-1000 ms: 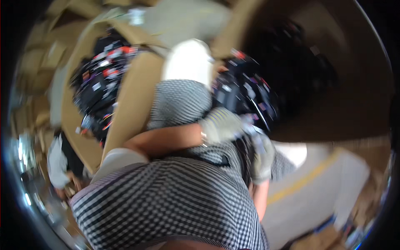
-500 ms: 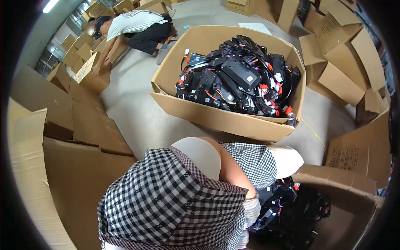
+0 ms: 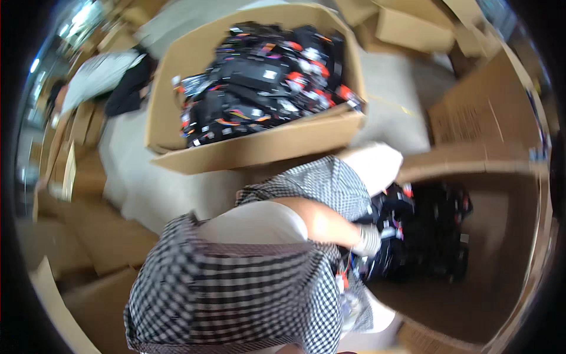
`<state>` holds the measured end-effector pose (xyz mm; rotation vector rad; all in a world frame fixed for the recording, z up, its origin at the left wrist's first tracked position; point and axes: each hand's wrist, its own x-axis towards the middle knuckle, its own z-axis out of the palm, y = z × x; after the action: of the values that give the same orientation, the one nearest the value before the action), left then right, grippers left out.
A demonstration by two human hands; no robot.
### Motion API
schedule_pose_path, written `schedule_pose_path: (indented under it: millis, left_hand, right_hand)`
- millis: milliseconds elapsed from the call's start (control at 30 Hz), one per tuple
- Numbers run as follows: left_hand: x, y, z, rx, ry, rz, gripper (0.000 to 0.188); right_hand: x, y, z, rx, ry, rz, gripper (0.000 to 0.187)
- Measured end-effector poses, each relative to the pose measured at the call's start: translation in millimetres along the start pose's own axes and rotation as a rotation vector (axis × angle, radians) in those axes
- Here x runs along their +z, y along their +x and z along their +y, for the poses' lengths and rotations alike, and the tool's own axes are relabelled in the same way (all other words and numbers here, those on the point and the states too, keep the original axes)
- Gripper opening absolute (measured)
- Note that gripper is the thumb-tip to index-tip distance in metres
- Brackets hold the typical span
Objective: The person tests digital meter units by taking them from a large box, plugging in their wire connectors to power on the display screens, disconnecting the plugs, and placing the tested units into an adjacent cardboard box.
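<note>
My left hand (image 3: 369, 241), in a light striped glove, reaches from a bare forearm to the near side of the open cardboard box (image 3: 501, 236) at the right. It is at a cluster of black plastic devices (image 3: 392, 206) with coloured wires and small white and red connectors. Blur and the devices hide its fingers, so its grip does not show. Below that hand, a piece with a red connector (image 3: 342, 281) and clear plastic shows beside my checked apron (image 3: 247, 289). My right hand is out of sight.
A big open carton (image 3: 253, 152) heaped with black devices (image 3: 253, 74) stands ahead. Folded and open cartons (image 3: 477, 112) line the right; more boxes (image 3: 88, 224) stand left. Another person (image 3: 103, 76) bends over boxes at far left. Yellow strapping (image 3: 404, 110) lies on the floor.
The view has swung right, so the big carton and the other person sit further left. My left glove now shows more fully, at the devices in the right-hand box.
</note>
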<state>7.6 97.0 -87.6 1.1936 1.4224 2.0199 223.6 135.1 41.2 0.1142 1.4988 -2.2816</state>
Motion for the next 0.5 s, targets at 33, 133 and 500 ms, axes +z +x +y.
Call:
schedule_pose_path:
  millis: [33, 133, 500]
  left_hand:
    - [32.3, 8.1, 48.9, -0.294, 0.449, -0.364, 0.028]
    - [40.9, 13.1, 61.4, -0.371, 0.836, -0.6, 0.016]
    - [-33.0, 0.5, 118.2, -0.48, -0.454, 0.228, 0.059]
  right_hand:
    - [3.0, -14.9, 8.0, -0.022, 0.018, 0.078, 0.02]
    - [26.5, -51.2, 14.2, -0.053, 0.011, 0.205, 0.018]
    - [43.5, -32.6, 18.7, 0.071, 0.15, 0.313, 0.025]
